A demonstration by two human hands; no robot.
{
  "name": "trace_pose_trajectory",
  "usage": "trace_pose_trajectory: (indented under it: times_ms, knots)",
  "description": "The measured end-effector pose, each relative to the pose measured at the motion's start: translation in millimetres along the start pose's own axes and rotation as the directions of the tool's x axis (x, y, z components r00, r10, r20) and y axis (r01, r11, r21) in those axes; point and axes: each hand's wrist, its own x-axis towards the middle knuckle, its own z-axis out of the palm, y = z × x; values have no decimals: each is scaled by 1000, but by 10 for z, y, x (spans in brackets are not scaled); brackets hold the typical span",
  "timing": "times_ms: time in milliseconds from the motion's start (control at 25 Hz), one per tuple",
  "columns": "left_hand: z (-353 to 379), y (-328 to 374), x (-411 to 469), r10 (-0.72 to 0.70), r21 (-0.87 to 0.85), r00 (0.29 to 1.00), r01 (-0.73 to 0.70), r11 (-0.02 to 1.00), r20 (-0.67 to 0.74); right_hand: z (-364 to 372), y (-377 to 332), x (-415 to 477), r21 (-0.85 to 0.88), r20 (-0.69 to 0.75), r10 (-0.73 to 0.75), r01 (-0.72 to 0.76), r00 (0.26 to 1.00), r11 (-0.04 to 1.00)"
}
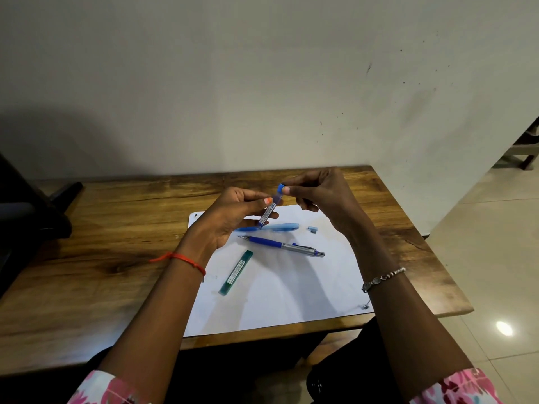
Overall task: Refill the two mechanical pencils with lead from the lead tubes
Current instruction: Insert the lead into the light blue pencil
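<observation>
Left grip (233, 212) holds the blue lead tube (269, 214) tilted above the worktop (122, 228). Right grip (320, 193) pinches its cap (281, 188), apparently to uncap it. Light-blue pencil (277, 227) and dark-blue pencil (283, 245) wait beneath.

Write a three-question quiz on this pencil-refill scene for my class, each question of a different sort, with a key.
1. True or false: the green lead tube lies on the white paper.
2. The left hand holds the clear lead tube. What pinches its blue cap? A: the right hand; B: nothing; C: a clip.
3. How many mechanical pencils lie on the paper?
Key: 1 true; 2 A; 3 two, the dark blue pencil and the light blue pencil.
</observation>
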Motion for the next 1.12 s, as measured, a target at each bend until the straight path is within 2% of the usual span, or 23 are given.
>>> trace_pose_trajectory:
  times_ms: [240,1120]
  knots:
    - [15,4,-12,-9,1,1000,9,1000,-18,13,20,11,18,-4,-18,19,1000,1000]
    - [11,-10,0,-76,-16,995,76,997,-66,-43,32,12,6,124,-77,77,989,997]
